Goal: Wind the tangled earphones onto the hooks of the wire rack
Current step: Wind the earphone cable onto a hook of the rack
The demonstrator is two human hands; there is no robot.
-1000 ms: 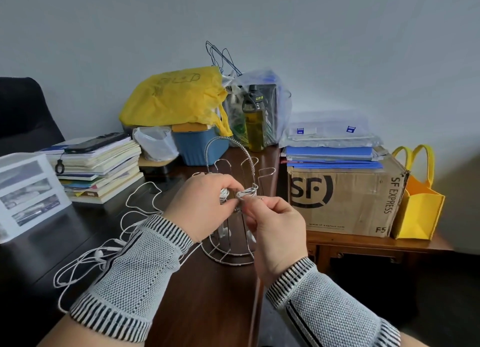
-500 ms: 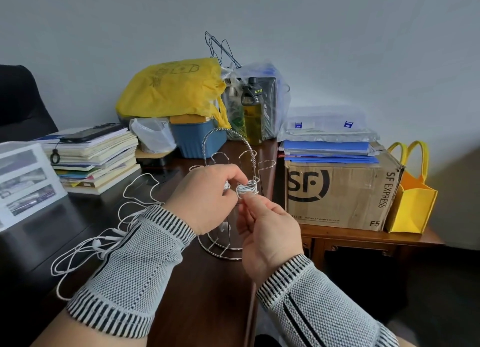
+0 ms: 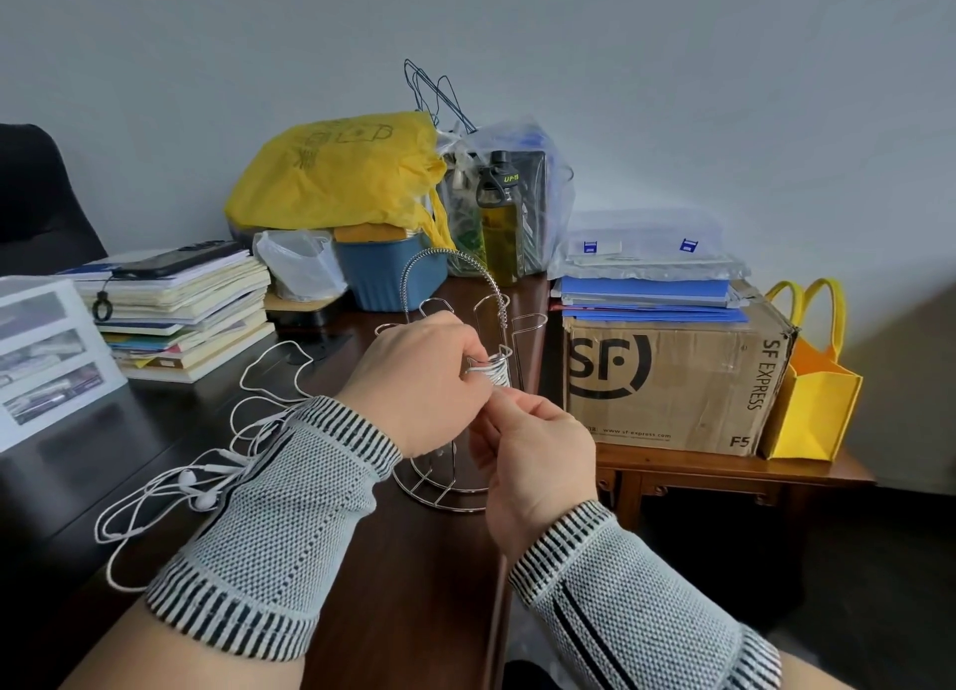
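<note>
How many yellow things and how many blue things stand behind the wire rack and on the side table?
Yellow: 2, the crumpled yellow plastic bag and the yellow felt tote bag.
Blue: 2, the ribbed blue pot and the stack of blue folders.
Total: 4.

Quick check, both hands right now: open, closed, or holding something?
Left hand: closed, fingers pinching the white earphone cable wound on a hook of the wire rack.
Right hand: closed, fingers pinching the same cable just below the coil.
</note>
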